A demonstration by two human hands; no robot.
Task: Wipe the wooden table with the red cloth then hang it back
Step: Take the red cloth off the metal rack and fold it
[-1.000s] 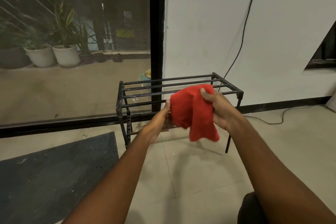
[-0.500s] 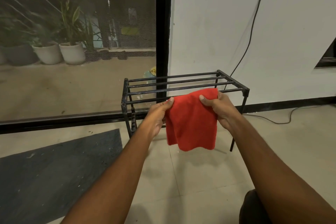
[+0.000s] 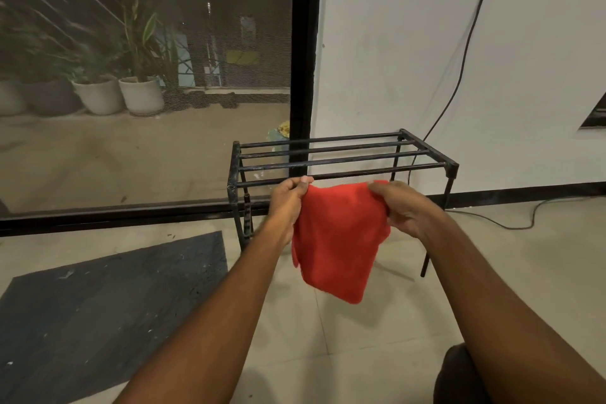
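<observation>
The red cloth (image 3: 337,239) hangs spread between my two hands, just in front of the nearest top bar of a black metal rack (image 3: 344,157). My left hand (image 3: 288,197) pinches its upper left corner and my right hand (image 3: 403,207) grips its upper right corner. The cloth's top edge sits level with the front bar, and its lower part dangles over the floor. I cannot tell whether the cloth touches the bar. No wooden table is in view.
The rack stands against a white wall (image 3: 410,43) beside a black-framed glass door (image 3: 303,75). A dark mat (image 3: 108,321) lies on the tiled floor to the left. A black cable (image 3: 465,43) runs down the wall and across the floor on the right. Potted plants (image 3: 141,95) stand outside.
The bunched cloth has been opened out flat between both hands. The hands moved apart and a little closer to the rack's front bar.
</observation>
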